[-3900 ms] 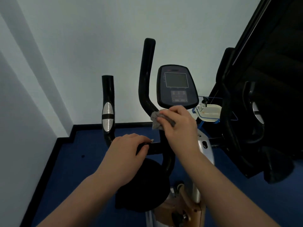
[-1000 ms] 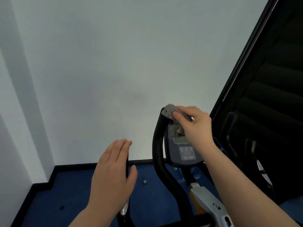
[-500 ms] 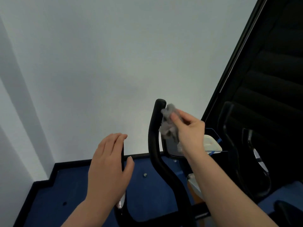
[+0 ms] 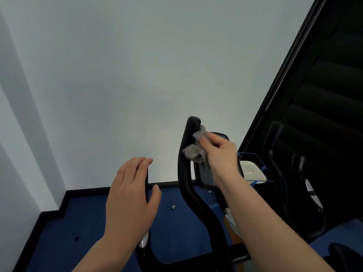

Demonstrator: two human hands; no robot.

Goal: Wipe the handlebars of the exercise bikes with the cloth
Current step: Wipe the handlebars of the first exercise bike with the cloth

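I see my right hand (image 4: 222, 156) pinching the grey cloth (image 4: 196, 146) against the right handlebar (image 4: 186, 154) near its top; my left hand (image 4: 131, 195) lies flat, fingers straight, on the left handlebar (image 4: 146, 185), grip wide

Pale wall (image 4: 137, 75), blue floor (image 4: 78, 222) with black skirting (image 4: 88, 190), dark machine (image 4: 324, 134) at right.

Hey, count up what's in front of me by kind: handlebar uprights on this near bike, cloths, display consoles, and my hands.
Handlebar uprights: 2, the right handlebar and the left handlebar
Grey cloth: 1
Display console: 1
Hands: 2, the left hand and the right hand
Total: 6
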